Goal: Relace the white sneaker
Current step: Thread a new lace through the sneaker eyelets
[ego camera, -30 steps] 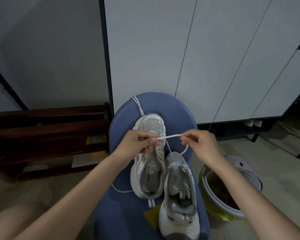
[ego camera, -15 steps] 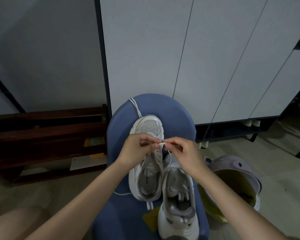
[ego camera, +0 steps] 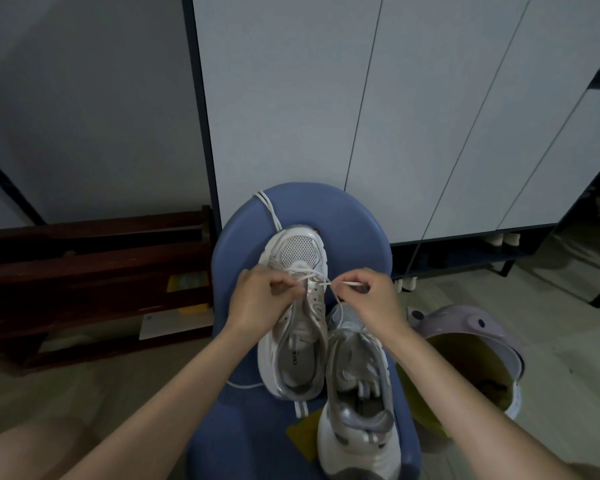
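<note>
Both hands, left and right, pinch the lace over the sneaker; bin holds dark scraps

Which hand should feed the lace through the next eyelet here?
Right, probably. The right hand already pinches the free lace end, aimed at the eyelets of the sneaker. The left hand grips the lace at the shoe's other side, better suited to steadying.

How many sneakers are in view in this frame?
2. One white sneaker lies on the blue stool under both hands; the second sneaker sits beside it, nearer the camera on the right. Others may be hidden off-frame.
</note>
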